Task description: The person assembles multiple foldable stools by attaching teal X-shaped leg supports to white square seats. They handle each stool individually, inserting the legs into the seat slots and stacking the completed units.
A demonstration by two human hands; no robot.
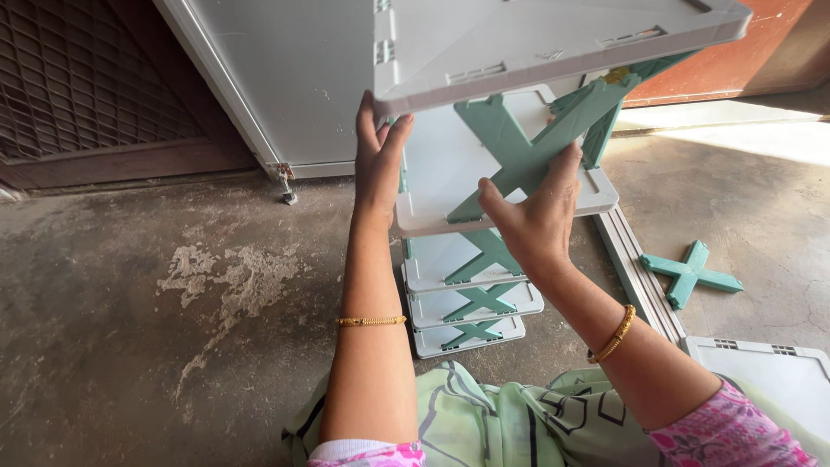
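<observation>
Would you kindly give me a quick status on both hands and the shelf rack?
Left hand flat against the rack's left side, under top shelf. Right hand on green cross brace. Spare brace and loose panel on floor, right.
</observation>
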